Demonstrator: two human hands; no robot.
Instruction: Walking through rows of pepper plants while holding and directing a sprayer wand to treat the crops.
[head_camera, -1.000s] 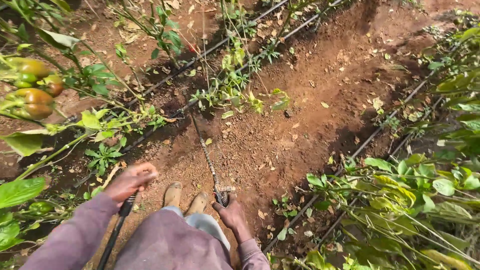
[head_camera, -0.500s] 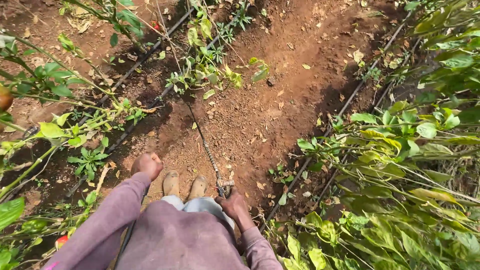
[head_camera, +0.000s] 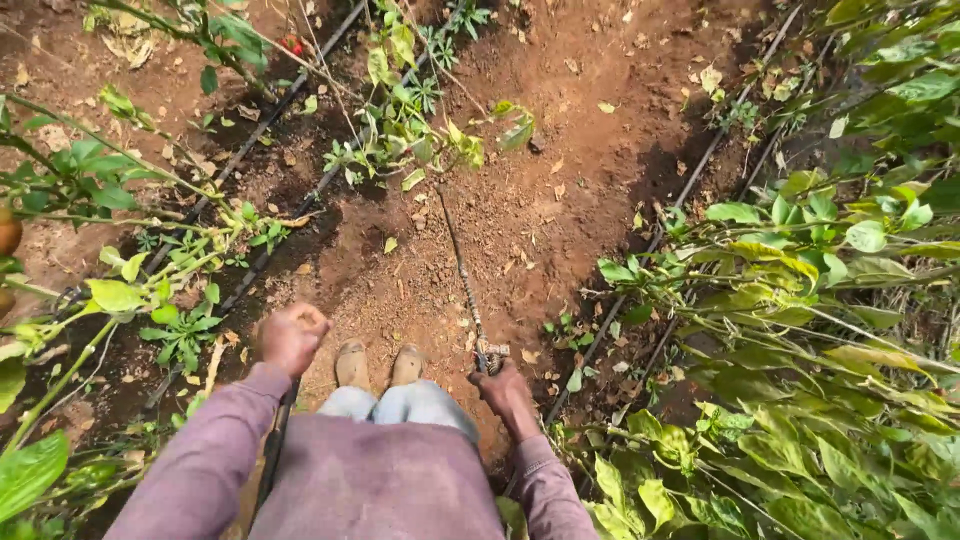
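Observation:
I look down at red-brown soil between rows of plants. My left hand (head_camera: 291, 337) is closed in a fist around the top of a dark stick or tool handle (head_camera: 274, 447) that runs down past my purple sleeve. My right hand (head_camera: 505, 393) grips the near end of a thin mottled rod (head_camera: 463, 280), which lies along the soil and points away from me toward the small green plants (head_camera: 410, 110). My two tan shoes (head_camera: 378, 365) stand between the hands.
Black irrigation hoses (head_camera: 262, 130) run diagonally on the left, another hose (head_camera: 690, 185) on the right. Leafy plants (head_camera: 830, 330) crowd the right side, more leaves and stems (head_camera: 110, 260) the left. A small red fruit (head_camera: 292, 43) hangs at the top left.
The view has shifted so the ground appears lower and leftward plants slide out. My left hand has closed tighter and risen slightly on the handle; my right hand keeps its hold on the rod.

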